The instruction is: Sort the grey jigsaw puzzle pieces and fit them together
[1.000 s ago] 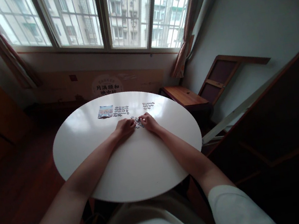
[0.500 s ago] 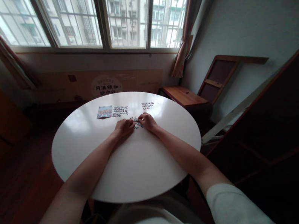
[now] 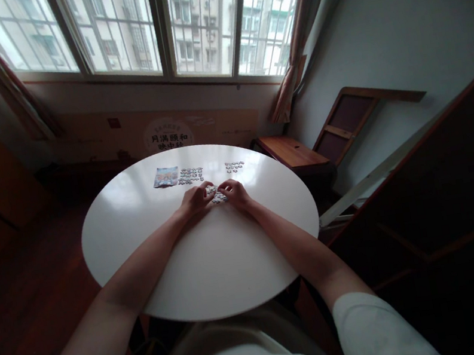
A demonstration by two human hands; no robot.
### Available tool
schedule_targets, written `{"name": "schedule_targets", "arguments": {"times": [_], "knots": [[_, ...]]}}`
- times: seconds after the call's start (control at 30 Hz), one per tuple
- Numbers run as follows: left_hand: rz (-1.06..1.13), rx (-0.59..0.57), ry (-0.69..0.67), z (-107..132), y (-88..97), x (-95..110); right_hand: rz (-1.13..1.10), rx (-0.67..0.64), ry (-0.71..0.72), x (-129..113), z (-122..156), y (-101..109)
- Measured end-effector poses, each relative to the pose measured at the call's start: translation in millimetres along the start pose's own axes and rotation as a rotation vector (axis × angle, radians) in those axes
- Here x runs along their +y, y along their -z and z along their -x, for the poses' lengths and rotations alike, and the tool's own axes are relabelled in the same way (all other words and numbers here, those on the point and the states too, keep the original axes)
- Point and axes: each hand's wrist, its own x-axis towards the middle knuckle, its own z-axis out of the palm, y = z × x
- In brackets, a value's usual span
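A round white table (image 3: 206,267) holds small jigsaw pieces. My left hand (image 3: 195,199) and my right hand (image 3: 236,194) rest close together at the table's middle, fingers curled in on a small cluster of joined puzzle pieces (image 3: 217,195) lying between them. Both hands pinch at that cluster. Beyond the hands lie a group of loose pieces (image 3: 191,176) and a smaller group (image 3: 234,167) to its right. A small printed picture card (image 3: 166,176) lies flat at the far left of the pieces.
A low wooden side table (image 3: 292,153) stands past the table's right edge, with a wooden frame (image 3: 351,116) leaning on the wall. A printed cardboard box (image 3: 166,133) sits under the window. Wooden cabinets line the left.
My left hand's fingers have lifted and curled more over the piece cluster. The right hand has shifted slightly toward me. The rest stays still.
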Motion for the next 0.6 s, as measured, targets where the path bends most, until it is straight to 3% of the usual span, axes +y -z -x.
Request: {"name": "schedule_targets", "arguments": {"times": [0.6], "knots": [[0.007, -0.006, -0.02, -1.3, -2.0, -2.4, 0.015, 0.001, -0.01, 4.5, -1.4, -2.2]]}}
